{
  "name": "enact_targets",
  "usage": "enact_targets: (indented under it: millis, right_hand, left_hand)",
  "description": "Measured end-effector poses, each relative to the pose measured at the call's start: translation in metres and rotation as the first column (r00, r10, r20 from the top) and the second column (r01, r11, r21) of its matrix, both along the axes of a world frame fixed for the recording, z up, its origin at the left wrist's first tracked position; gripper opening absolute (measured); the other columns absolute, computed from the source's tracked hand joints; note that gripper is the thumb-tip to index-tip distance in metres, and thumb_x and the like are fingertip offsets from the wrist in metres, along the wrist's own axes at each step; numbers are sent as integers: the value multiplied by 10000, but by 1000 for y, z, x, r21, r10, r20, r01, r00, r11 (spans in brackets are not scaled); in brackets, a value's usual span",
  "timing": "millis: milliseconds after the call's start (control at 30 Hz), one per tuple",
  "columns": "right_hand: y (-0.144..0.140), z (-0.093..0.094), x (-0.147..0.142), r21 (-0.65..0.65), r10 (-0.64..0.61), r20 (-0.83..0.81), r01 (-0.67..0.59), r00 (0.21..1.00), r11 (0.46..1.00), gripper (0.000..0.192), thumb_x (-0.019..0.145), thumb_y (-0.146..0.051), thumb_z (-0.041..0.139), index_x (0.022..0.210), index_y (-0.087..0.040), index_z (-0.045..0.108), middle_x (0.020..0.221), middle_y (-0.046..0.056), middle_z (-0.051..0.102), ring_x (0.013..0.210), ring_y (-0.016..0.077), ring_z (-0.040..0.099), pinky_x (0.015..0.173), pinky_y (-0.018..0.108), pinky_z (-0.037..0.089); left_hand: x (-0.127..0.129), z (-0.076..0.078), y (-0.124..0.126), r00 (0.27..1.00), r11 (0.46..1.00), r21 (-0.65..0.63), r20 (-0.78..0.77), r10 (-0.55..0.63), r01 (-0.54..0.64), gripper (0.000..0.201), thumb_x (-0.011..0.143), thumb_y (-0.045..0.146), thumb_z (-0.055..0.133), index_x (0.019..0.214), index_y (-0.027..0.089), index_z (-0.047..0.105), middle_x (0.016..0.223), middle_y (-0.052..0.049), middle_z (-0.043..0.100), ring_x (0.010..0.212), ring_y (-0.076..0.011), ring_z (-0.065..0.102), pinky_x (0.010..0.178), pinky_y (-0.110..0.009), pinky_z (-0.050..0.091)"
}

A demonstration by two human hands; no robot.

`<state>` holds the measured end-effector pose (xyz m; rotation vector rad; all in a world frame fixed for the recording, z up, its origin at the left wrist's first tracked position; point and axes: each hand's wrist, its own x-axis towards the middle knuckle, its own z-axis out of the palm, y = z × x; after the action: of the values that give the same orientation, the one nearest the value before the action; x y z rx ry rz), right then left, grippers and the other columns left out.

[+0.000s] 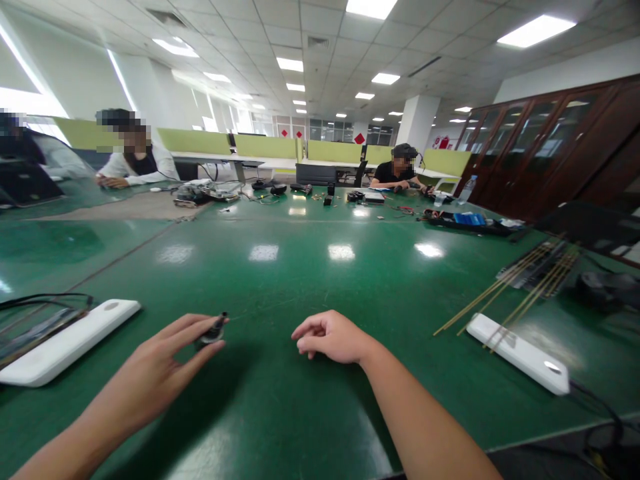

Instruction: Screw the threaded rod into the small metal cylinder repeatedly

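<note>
Small black part point(214, 331) at left hand point(160, 373) fingertips

**Bench layout, near edge to far side**

On the bench point(320, 280), a small part point(213, 331) lies near centre-left. One flat pack point(65, 343) lies near left, another flat pack point(520, 352) near right, thin rods point(515, 283) behind it. Scattered gear point(300, 190) lies far.

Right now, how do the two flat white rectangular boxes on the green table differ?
The left white box lies beside black cables near the left hand; the right white box lies under thin yellow rods, with a cable at its end. They angle opposite ways. Both are flat, white and untouched.
</note>
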<state>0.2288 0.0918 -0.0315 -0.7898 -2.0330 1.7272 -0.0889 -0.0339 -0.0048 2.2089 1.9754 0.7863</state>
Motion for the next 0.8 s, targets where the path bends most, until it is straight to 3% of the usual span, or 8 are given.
enact_targets:
  millis: [100,200,267,400,500,633,700,800]
  right_hand:
    - [10,-3,1,62,-215,-32,216,976,974,249,854,-219,651,1087,-142,695,847,52,704,660,113,624,662,240,494]
    - [18,-1,4,104,-339,-77,346,938,933,302,947,-305,556,1193,-148,635,860,52,688,652,113,607,629,233,472]
    - [19,1,6,119,-356,-98,366,929,923,373,1007,-417,458,1200,-143,622,845,52,676,643,116,598,608,233,454]
    - [14,6,5,291,-284,-52,287,957,913,441,1022,-506,408,1052,-164,684,818,34,663,695,127,589,669,252,443]
    - [6,11,2,395,-233,37,200,972,897,403,993,-521,475,1030,-182,689,845,28,671,747,140,590,690,261,429]
    - [0,16,1,467,-224,91,158,970,870,534,833,-540,700,1238,-205,608,906,27,676,736,145,590,683,271,433]
    - [-1,16,0,526,-224,106,136,969,839,555,769,-512,761,1214,-211,623,924,28,675,754,155,591,696,278,438]
    - [-2,13,-1,590,-204,128,91,971,802,427,749,-426,779,1105,-213,676,914,26,674,784,166,598,718,281,441]
  left_hand:
    - [52,4,33,956,953,-82,-8,-292,290,406,984,423,511,1372,306,539,1317,-57,569,1130,-219,602,1005,-329,496]
    - [94,0,52,910,903,-108,32,-414,415,336,1002,334,482,1325,312,572,1296,-54,577,1163,-213,575,1041,-350,470]
    - [104,-8,57,888,882,-109,96,-449,458,296,997,300,492,1273,305,600,1252,-46,603,1161,-207,571,1037,-348,467]
    - [92,-29,59,901,905,-138,235,-364,402,357,923,309,637,1273,305,568,1173,-26,639,1073,-194,607,968,-329,486]
    - [75,-38,62,913,925,-145,272,-304,352,315,885,310,684,1184,277,592,1069,-13,654,983,-184,624,889,-311,492]
    - [67,-43,67,913,938,-107,291,-287,329,272,869,357,707,1103,256,611,987,-4,651,910,-171,623,815,-294,485]
    - [68,-43,68,906,938,-91,307,-292,333,288,858,364,725,1101,255,615,989,-4,652,906,-167,624,805,-288,485]
    - [70,-42,68,898,933,-88,316,-307,350,279,857,361,729,1096,257,629,991,-6,658,904,-166,627,807,-289,485]
